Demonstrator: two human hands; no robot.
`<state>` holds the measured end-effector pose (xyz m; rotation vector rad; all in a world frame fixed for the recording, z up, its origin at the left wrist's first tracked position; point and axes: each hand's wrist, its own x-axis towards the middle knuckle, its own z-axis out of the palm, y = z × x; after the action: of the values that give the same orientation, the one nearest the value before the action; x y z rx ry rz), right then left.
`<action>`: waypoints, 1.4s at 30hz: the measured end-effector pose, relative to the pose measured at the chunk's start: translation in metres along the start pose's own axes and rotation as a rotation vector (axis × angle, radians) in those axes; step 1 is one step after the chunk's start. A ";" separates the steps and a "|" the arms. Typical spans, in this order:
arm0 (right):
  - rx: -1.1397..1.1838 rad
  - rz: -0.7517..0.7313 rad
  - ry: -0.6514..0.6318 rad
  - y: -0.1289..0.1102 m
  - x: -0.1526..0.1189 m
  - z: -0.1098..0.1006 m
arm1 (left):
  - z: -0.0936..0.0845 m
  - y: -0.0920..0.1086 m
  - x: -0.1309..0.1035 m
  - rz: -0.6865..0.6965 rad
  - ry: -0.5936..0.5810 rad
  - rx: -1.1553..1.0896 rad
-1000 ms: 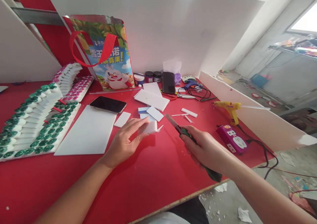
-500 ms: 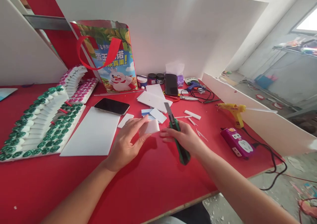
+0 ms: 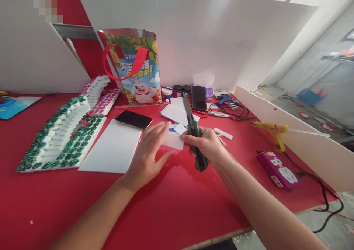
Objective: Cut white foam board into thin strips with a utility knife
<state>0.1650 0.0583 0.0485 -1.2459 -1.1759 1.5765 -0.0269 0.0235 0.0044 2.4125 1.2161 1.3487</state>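
My right hand (image 3: 206,145) grips a green and black utility knife (image 3: 197,139), its blade out and pointing up and away from me. My left hand (image 3: 151,154) has its fingers stretched and its thumb apart, with nothing between them. A small white piece (image 3: 173,141) lies between the two hands, close to the left fingertips. Whether the right fingers touch its edge, I cannot tell. Just behind it are a smaller white square (image 3: 180,128) and a blue-and-white card, partly covered. Larger white sheets (image 3: 177,111) are further back, partly behind the blade.
Left are a white board (image 3: 106,154), a phone (image 3: 133,119) and a green-and-pink decorated model (image 3: 66,132). A gift bag (image 3: 141,73) stands behind. Scissors (image 3: 218,113), white strips (image 3: 222,133), a yellow glue gun (image 3: 272,130) and a purple power strip (image 3: 278,170) are right.
My left hand has let go of the small white piece, and its fingers have spread. My right hand still holds the utility knife, now nearer that piece. The view has shifted slightly left.
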 end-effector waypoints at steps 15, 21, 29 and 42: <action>0.187 -0.013 -0.113 0.028 0.001 0.008 | 0.002 0.030 0.006 -0.671 0.150 -0.445; 0.065 -0.058 -0.124 0.026 -0.002 0.013 | 0.002 0.025 0.003 -0.726 0.167 -0.417; 0.085 -0.122 -0.091 0.022 -0.001 0.006 | 0.008 0.009 0.002 -0.804 0.038 -0.899; 0.091 -0.032 -0.085 0.025 0.001 0.003 | 0.007 0.017 0.000 -0.889 -0.054 -0.905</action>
<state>0.1606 0.0524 0.0247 -1.1055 -1.1584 1.6544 -0.0115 0.0141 0.0077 1.0757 1.0855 1.1289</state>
